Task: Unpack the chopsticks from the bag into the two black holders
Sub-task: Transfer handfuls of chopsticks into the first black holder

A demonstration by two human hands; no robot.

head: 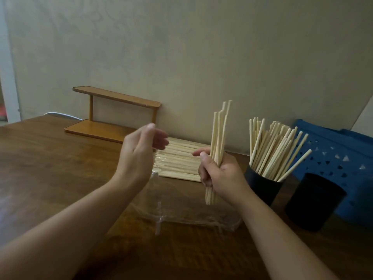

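Right hand [221, 173] gripped upright bundle of chopsticks [219, 136] (beside filled holder [262, 184]); left hand [141, 152] raised, fingers loose, holding nothing, above bag [187, 213].

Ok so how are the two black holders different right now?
The far holder is crammed with chopsticks fanning out of its top; the near holder shows none. The far holder stands closer to the right hand; the near holder sits further right, against the blue basket. Both are black, upright cylinders.
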